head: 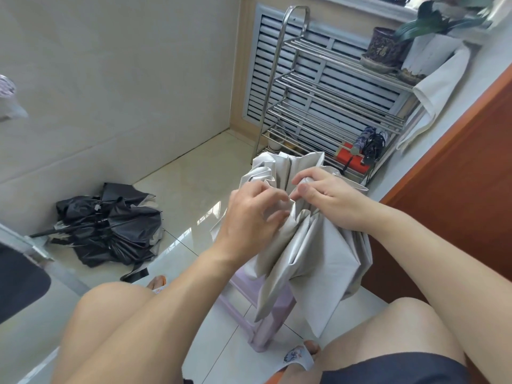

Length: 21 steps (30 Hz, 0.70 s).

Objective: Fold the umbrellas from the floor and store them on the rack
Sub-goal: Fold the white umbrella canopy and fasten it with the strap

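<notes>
A dark purple flowerpot (381,48) is seen at the upper right, with a white planter (428,55) just beside it and green leaves (432,22) above both. A white cloth (440,90) is draped down from the grey ledge (448,139). A slatted vent grille (277,65) is set into the far wall. A lilac plastic stool (263,309) stands on the glossy tiled floor (194,176). An orange-brown wooden panel (457,203) lies along the right.
</notes>
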Available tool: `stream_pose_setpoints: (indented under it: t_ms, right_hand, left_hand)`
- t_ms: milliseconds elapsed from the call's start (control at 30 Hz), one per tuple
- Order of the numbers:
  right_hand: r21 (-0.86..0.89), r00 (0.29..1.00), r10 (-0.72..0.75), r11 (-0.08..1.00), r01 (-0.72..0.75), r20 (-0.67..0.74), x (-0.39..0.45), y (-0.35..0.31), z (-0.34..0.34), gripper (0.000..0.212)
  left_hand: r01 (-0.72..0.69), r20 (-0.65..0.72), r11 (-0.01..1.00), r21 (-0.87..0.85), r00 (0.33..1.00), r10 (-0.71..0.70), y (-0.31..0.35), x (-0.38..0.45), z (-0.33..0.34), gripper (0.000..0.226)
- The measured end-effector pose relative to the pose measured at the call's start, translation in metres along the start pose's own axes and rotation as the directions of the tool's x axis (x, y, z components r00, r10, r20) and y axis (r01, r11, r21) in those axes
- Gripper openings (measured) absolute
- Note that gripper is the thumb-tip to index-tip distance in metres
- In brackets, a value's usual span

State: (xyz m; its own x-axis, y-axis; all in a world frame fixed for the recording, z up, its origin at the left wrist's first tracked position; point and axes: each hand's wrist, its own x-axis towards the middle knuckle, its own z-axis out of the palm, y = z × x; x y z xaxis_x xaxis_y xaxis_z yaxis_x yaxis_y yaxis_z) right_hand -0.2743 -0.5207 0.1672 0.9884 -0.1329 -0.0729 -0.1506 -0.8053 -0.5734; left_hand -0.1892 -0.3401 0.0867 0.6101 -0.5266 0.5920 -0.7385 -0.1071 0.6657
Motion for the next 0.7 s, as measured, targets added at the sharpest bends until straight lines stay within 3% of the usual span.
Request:
stream_pose_setpoints:
  t_ms: [167, 300, 567, 700]
  right_hand:
    - [0.006, 1.0, -0.012, 1.0, 0.012, -0.001, 0.002, 0.002, -0.003, 0.059]
    - [-0.001, 0.999, -0.036, 0.999, 0.036, -0.002, 0.002, 0.002, 0.0, 0.058]
    - [0.031, 0.999, 0.034, 0.999, -0.033, -0.04, 0.0, 0.019, -0.012, 0.057]
    - [0.019, 0.998, 0.038, 0.999, -0.037, -0.051, 0.0, 0.024, -0.013, 0.056]
  left_hand:
    - [-0.135, 0.108, 0.99, 0.027, 0.985, 0.132, -0.006, 0.003, -0.004, 0.038]
    - [-0.208, 0.201, 0.969, 0.13, 0.963, 0.18, -0.006, 0.0, -0.011, 0.027]
    - [-0.082, 0.129, 0.989, 0.119, 0.989, 0.066, -0.008, -0.002, -0.059, 0.016]
    - [0.009, 0.178, 0.999, 0.051, 0.984, -0.018, -0.011, -0.007, -0.079, 0.012]
